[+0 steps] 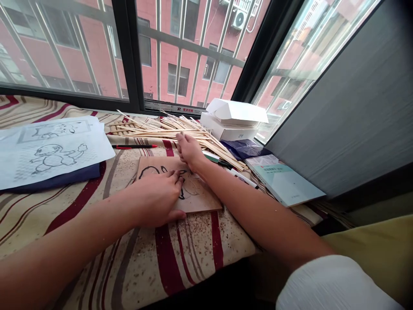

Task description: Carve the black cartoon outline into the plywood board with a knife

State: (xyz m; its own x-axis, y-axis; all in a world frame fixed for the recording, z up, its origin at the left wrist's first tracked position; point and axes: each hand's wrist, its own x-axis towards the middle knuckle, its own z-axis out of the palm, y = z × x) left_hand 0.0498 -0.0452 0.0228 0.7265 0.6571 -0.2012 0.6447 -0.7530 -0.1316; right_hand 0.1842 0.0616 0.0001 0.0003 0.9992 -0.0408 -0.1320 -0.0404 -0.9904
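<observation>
A brown cardboard sheet with a black outline drawing lies on the striped cloth. My left hand rests palm down on its near left part, fingers stretched over the drawing, open. My right hand reaches past the sheet's far edge to a pile of thin wooden sticks, fingers curled at the sticks; whether it grips one I cannot make out.
White papers with a cartoon sketch lie at the left on dark blue sheets. A red pen is beside them. A white box, a dark pouch, markers and a pale booklet sit right. Window bars stand behind.
</observation>
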